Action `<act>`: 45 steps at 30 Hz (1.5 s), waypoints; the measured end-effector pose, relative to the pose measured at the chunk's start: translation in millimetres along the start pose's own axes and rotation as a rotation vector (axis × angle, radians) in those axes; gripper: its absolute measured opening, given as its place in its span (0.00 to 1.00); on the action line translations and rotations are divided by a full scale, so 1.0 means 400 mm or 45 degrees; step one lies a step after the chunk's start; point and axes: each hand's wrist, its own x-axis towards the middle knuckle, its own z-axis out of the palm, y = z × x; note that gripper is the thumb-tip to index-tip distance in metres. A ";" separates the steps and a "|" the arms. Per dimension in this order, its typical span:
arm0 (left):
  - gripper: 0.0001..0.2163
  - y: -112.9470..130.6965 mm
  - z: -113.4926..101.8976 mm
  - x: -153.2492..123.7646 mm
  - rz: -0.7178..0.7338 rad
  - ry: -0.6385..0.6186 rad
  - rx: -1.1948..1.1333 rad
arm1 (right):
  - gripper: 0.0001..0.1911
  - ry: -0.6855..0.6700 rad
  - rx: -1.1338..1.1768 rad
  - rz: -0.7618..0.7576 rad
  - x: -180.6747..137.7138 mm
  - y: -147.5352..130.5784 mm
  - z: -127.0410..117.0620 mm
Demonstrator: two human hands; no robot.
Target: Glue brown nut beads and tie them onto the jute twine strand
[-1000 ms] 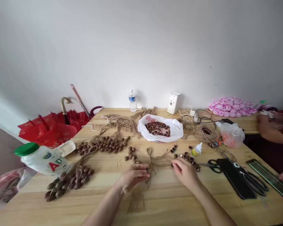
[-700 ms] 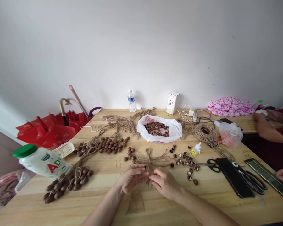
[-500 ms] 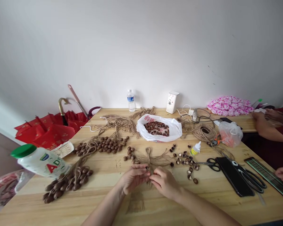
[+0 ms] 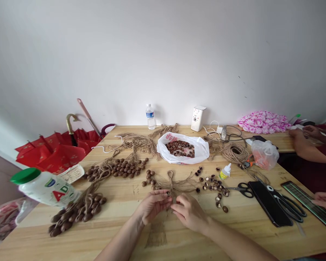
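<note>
My left hand (image 4: 153, 206) and my right hand (image 4: 189, 212) meet at the near middle of the wooden table (image 4: 119, 239), fingers pinched together on the strands of a jute twine bundle (image 4: 173, 183). A small brown nut shell (image 4: 168, 194) shows between the fingertips. Loose nut shells (image 4: 214, 185) lie just right of my right hand. A few more shells (image 4: 149, 177) sit left of the bundle.
A white bag of shells (image 4: 182, 148), strung shell clusters (image 4: 119, 167) (image 4: 76, 214), a twine coil (image 4: 235, 153), glue bottle (image 4: 226, 171), scissors (image 4: 243, 189), black case (image 4: 268, 207), ruler (image 4: 306, 208), lying white jar (image 4: 43, 187). Another person's arms (image 4: 306, 148) at the right edge.
My right hand moved left from the loose shells to join my left hand at the twine bundle. The two hands have stayed together since.
</note>
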 end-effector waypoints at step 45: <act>0.08 0.010 0.006 -0.001 0.188 0.222 0.150 | 0.06 0.056 0.211 0.288 -0.007 0.053 -0.018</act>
